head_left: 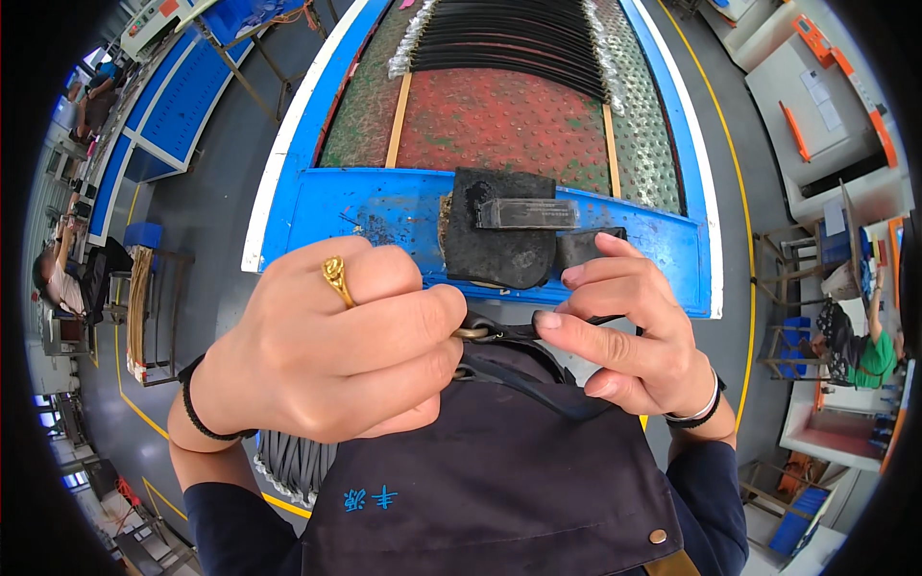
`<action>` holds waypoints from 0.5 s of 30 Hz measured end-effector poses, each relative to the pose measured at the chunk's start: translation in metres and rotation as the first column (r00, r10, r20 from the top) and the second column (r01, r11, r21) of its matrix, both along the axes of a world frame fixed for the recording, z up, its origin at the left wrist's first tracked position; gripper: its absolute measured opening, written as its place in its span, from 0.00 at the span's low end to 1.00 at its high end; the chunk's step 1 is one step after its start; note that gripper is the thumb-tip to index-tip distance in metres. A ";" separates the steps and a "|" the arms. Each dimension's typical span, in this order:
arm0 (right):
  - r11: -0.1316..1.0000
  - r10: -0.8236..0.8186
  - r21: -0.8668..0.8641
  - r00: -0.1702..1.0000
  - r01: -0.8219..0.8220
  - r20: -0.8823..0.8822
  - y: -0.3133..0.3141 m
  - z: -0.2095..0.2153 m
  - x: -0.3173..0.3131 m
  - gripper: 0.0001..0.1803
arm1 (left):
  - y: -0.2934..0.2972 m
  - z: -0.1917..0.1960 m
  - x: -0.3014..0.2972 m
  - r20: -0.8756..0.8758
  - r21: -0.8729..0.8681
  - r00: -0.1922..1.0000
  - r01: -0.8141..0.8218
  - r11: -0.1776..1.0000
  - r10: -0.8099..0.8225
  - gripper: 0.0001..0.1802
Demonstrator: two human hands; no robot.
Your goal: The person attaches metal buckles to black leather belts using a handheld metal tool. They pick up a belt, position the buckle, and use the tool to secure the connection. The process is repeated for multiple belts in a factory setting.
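Note:
My left hand (336, 336), with a gold-coloured ring on one finger, is closed in a fist in front of my chest. A thin black cord (519, 332) with a brass-coloured ring-like piece (473, 333) comes out at its fingertips. My right hand (629, 331) is bent round the same cord, one fingertip pressed on it; the other fingers are curled and partly apart. A second black length (547, 394) curves from the left fist over my dark apron (499, 480) toward the right hand. What lies inside the left fist is hidden.
Ahead stands a blue-framed table (384, 206) with a worn red and green top. A black pad (499, 245) carries a clear-wrapped block (528, 213). Several black cables (509, 43) with plastic-wrapped ends lie farther off. Grey cables (288, 466) hang by my left side. Co-workers sit at both sides.

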State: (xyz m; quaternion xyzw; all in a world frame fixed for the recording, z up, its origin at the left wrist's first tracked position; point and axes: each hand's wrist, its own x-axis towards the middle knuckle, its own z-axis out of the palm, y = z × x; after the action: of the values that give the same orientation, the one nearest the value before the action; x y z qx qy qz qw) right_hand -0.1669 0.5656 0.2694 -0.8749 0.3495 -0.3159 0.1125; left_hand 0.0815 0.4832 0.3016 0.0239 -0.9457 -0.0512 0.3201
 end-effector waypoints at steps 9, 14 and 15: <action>0.970 -0.229 0.148 0.922 0.191 0.312 -0.003 -0.020 -0.023 0.31 | 0.001 0.002 0.007 0.038 0.010 0.999 -0.034 0.999 0.034 0.08; 0.664 -0.736 0.118 0.673 0.739 -0.077 -0.015 -0.128 -0.087 0.23 | -0.001 -0.002 0.010 -0.056 0.047 0.998 -0.007 0.999 0.010 0.08; 0.609 -0.762 -0.072 0.558 0.790 -0.329 -0.012 -0.166 -0.099 0.23 | -0.002 0.000 0.010 -0.023 0.056 1.000 -0.017 0.998 0.018 0.08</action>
State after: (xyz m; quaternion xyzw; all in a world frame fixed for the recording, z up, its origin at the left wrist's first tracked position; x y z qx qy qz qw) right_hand -0.2659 0.5532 0.1030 -0.6652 0.7248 -0.1684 -0.0611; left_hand 0.0917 0.4815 0.3014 0.0405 -0.9398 -0.0751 0.3308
